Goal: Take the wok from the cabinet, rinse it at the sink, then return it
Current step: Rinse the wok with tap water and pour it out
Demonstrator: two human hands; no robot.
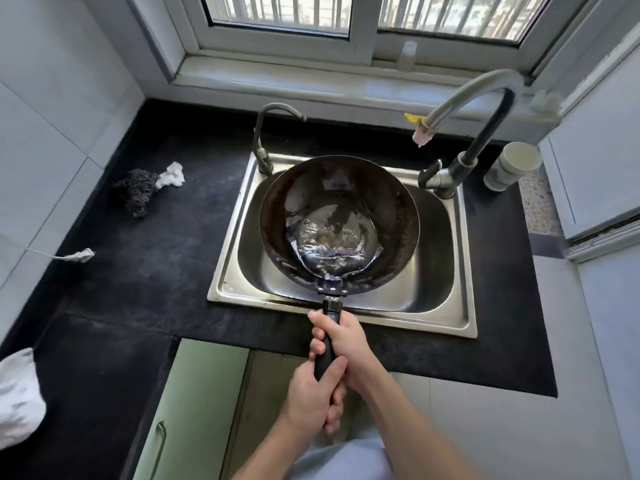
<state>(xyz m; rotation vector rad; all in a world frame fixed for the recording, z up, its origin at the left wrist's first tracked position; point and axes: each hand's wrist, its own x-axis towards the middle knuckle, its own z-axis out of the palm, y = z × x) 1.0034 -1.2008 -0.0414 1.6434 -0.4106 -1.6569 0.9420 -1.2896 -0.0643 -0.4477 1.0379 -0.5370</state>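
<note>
A dark round wok (394,216) hangs over the steel sink (464,306), with a pool of water in its bottom. Its black handle (327,348) points toward me across the sink's front rim. My right hand (344,336) grips the handle close to the wok. My left hand (311,393) grips the handle's near end, just behind the right one. A tall curved faucet (481,98) arches over the sink's back right; no water stream shows from its spout. Below the counter, a pale green cabinet door (194,410) with a metal handle shows at lower left.
A smaller faucet (263,140) stands at the sink's back left. A steel scourer (136,192) and a white crumpled scrap (172,174) lie on the black counter (156,271) to the left. A white cloth (17,400) sits at the far left edge. A grey cylindrical container (512,166) stands at the right.
</note>
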